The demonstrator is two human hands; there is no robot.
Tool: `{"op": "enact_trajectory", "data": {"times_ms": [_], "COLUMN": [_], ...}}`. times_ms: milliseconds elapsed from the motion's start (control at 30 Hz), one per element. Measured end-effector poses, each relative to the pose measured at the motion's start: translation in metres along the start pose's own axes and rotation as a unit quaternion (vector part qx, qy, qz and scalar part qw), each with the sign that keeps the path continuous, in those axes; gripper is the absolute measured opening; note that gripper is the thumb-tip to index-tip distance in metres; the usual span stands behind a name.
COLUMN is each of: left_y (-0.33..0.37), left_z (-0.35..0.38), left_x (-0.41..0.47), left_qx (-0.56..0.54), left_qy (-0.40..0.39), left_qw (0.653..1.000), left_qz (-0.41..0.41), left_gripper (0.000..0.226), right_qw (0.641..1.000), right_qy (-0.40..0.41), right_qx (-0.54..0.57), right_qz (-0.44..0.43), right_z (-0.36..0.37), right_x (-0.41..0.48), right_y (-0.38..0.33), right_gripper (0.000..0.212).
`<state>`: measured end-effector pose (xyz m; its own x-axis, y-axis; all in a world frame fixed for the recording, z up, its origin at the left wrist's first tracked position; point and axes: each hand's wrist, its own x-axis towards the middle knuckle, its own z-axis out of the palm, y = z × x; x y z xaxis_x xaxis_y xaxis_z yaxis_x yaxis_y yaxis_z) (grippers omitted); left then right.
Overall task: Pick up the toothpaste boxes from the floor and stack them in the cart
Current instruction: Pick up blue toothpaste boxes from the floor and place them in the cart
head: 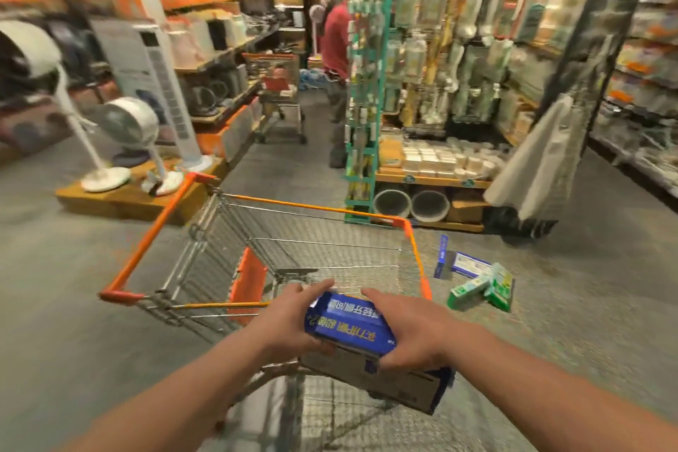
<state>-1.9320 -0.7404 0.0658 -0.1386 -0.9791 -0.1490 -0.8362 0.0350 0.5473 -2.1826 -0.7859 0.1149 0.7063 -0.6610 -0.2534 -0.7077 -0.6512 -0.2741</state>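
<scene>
Left hand, right hand: each grips one end of a blue toothpaste box, held over the near end of the shopping cart.
Directly beneath it: a second box, apparently already resting in the basket.
On the floor just right of the cart, still to collect: two blue boxes, one on edge, and two green boxes.
Judged under half done.

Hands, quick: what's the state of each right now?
Left hand: holds the blue toothpaste box by its left end.
Right hand: holds the same box by its right end.
</scene>
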Motion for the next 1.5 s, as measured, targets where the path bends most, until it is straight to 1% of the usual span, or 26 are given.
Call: {"op": "enact_trajectory", "data": {"times_ms": [100, 167, 233, 300, 400, 500, 600, 667, 733, 767, 867, 900, 1000, 1100, 1167, 1233, 1267, 1333, 1367, 1400, 1500], "left_y": [-0.045, -0.068, -0.085, -0.096, -0.111, -0.128, -0.149, -0.166, -0.185, -0.195, -0.234, -0.246, -0.275, -0.302, -0.321, -0.339, -0.348, -0.362, -0.368, -0.374, -0.396], "left_z": [-0.037, -0.059, -0.079, -0.097, -0.114, -0.121, -0.123, -0.119, -0.11, -0.106, -0.069, -0.061, -0.027, 0.004, 0.028, 0.058, 0.075, 0.108, 0.121, 0.135, 0.172], "left_x": [-0.004, -0.001, 0.006, 0.013, 0.028, 0.053, 0.081, 0.102, 0.125, 0.138, 0.187, 0.201, 0.233, 0.263, 0.278, 0.29, 0.296, 0.307, 0.312, 0.314, 0.317], "left_qx": [0.03, 0.039, 0.055, 0.055, 0.044, 0.034, 0.048, 0.06, 0.063, 0.063, 0.053, 0.046, 0.035, 0.09, 0.087, 0.057, 0.046, 0.037, 0.03, 0.019, -0.033], "left_qy": [-0.003, 0.006, 0.021, 0.037, 0.074, 0.089, 0.087, 0.078, 0.07, 0.067, 0.058, 0.05, 0.017, -0.038, -0.055, -0.069, -0.078, -0.103, -0.114, -0.12, -0.127], "left_qw": [1.0, 0.999, 0.998, 0.998, 0.996, 0.995, 0.995, 0.995, 0.994, 0.994, 0.99, 0.988, 0.976, 0.96, 0.948, 0.935, 0.93, 0.918, 0.911, 0.903, 0.88], "left_qz": [-0.007, 0.008, 0.017, 0.011, 0.002, 0.002, -0.02, -0.03, -0.05, -0.066, -0.12, -0.14, -0.213, -0.264, -0.301, -0.342, -0.357, -0.381, -0.395, -0.412, -0.458], "left_gripper": [0.102, 0.088, 0.067, 0.057, 0.06, 0.066, 0.066, 0.071, 0.077, 0.078, 0.079, 0.079, 0.075, 0.071, 0.069, 0.076, 0.084, 0.104, 0.109, 0.108, 0.097], "right_qw": [0.999, 0.998, 0.997, 0.995, 0.992, 0.989, 0.99, 0.989, 0.987, 0.987, 0.984, 0.981, 0.965, 0.943, 0.93, 0.915, 0.907, 0.896, 0.892, 0.888, 0.873], "right_qy": [-0.003, -0.002, -0.001, 0.006, 0.026, 0.038, 0.02, 0.002, -0.022, -0.037, -0.072, -0.086, -0.125, -0.159, -0.178, -0.2, -0.211, -0.224, -0.227, -0.233, -0.244], "right_qx": [-0.017, -0.032, -0.044, -0.063, -0.11, -0.133, -0.129, -0.132, -0.136, -0.137, -0.139, -0.144, -0.188, -0.228, -0.25, -0.28, -0.295, -0.305, -0.305, -0.305, -0.312], "right_qz": [-0.038, -0.057, -0.069, -0.074, -0.056, -0.047, -0.056, -0.069, -0.078, -0.08, -0.088, -0.095, -0.134, -0.182, -0.201, -0.209, -0.215, -0.231, -0.242, -0.253, -0.284], "right_z": [-0.007, -0.015, -0.024, -0.033, -0.042, -0.044, -0.04, -0.037, -0.031, -0.028, 0.01, 0.019, 0.051, 0.085, 0.111, 0.14, 0.158, 0.196, 0.214, 0.23, 0.27], "right_x": [0.056, 0.086, 0.113, 0.14, 0.183, 0.225, 0.27, 0.305, 0.34, 0.358, 0.423, 0.444, 0.497, 0.547, 0.573, 0.595, 0.606, 0.624, 0.632, 0.637, 0.65], "right_y": [-0.034, -0.049, -0.06, -0.068, -0.074, -0.073, -0.059, -0.044, -0.028, -0.02, 0.013, 0.021, 0.039, 0.051, 0.058, 0.065, 0.068, 0.075, 0.077, 0.078, 0.079], "right_gripper": [0.107, 0.103, 0.097, 0.096, 0.103, 0.104, 0.101, 0.099, 0.099, 0.095, 0.063, 0.058, 0.059, 0.056, 0.054, 0.062, 0.065, 0.065, 0.062, 0.059, 0.056]}}
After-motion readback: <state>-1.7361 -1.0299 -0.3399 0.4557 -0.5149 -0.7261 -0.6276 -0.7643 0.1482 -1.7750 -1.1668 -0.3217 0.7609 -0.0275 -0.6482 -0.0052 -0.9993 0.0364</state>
